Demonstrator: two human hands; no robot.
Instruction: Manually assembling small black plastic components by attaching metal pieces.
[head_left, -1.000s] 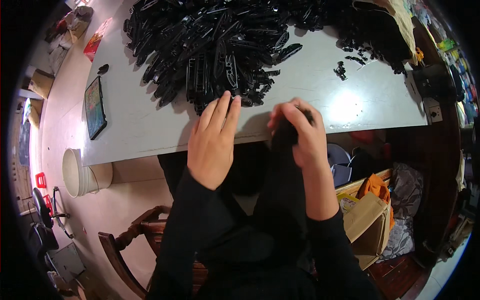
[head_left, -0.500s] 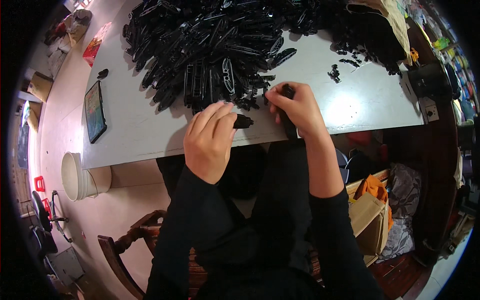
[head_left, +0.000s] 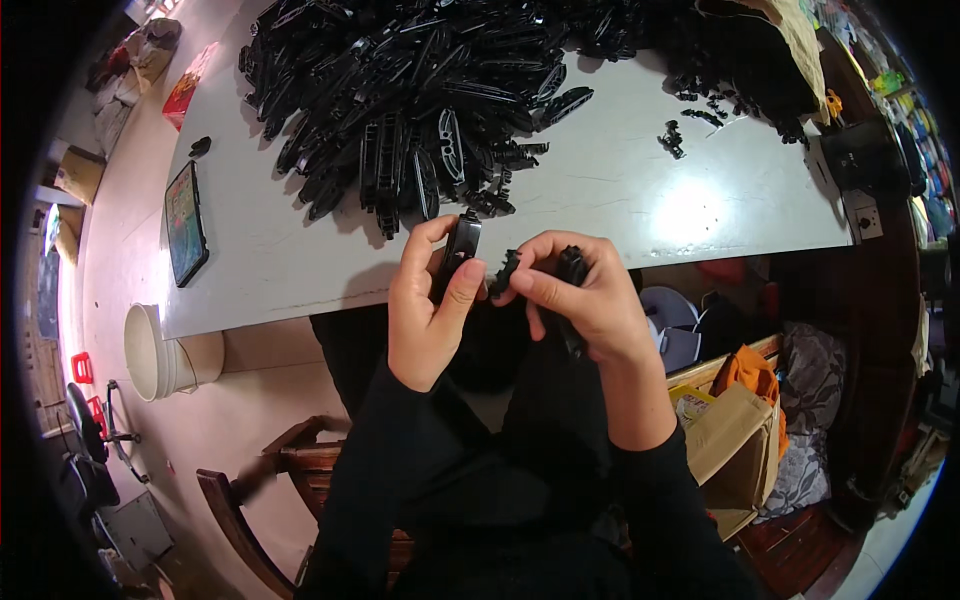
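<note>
Three black parts [head_left: 463,242]: one in left fingers [head_left: 463,285], two in right fingers [head_left: 552,291]

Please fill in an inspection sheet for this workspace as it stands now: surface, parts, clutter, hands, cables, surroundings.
Surface: pale grey table, with a bright glare patch at right.
Parts: large heap of black parts across the far side; a few loose pieces right of it.
Clutter: phone near the left edge; brown sack at far right.
Left hand: holds a black part.
Right hand: pinches a small black piece; another black part sits within its fingers.
Cables: nothing seen plainly.
Surroundings: white bucket and wooden chair at left; open cardboard box at lower right.
</note>
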